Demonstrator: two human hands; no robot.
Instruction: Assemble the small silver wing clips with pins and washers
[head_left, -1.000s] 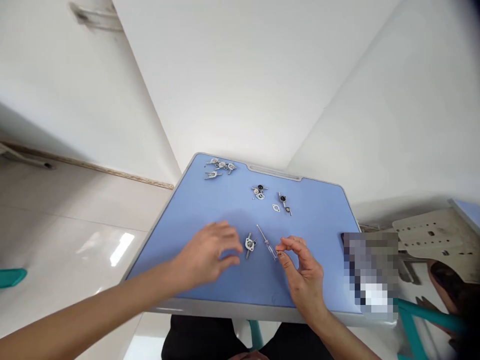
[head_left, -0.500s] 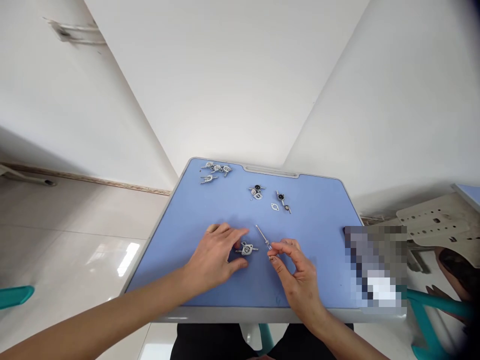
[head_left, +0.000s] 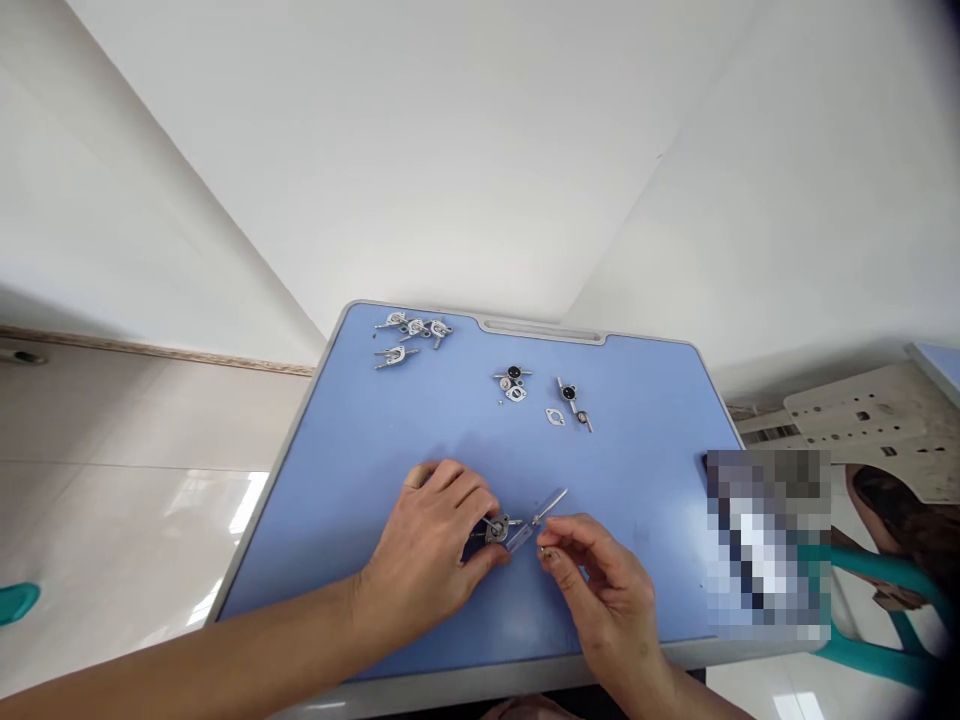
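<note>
My left hand (head_left: pixel 439 525) is closed around a small silver metal valve body (head_left: pixel 496 528) with thin pipe ends, fingers behind it and thumb at its near side. A screwdriver (head_left: pixel 551 506) with a clear handle lies between my hands, its shaft pointing up and right, its handle end close to the left thumb. My right hand (head_left: pixel 607 590) is just right of the screwdriver, thumb and forefinger pinched together. A tiny, shiny bit shows at those fingertips, too small to name.
Several similar silver valve bodies (head_left: pixel 416 328) lie at the desk's far left. Two with black round parts (head_left: pixel 514 372) (head_left: pixel 569 394) lie farther right, near a flat gasket-like plate (head_left: pixel 555 417). A pixelated object (head_left: pixel 765 545) covers the right edge; a wall (head_left: pixel 480 200) stands behind the blue desk.
The right hand has let go of the screwdriver, which now lies turned with its shaft toward the upper right. The left hand has closed on the valve body.
</note>
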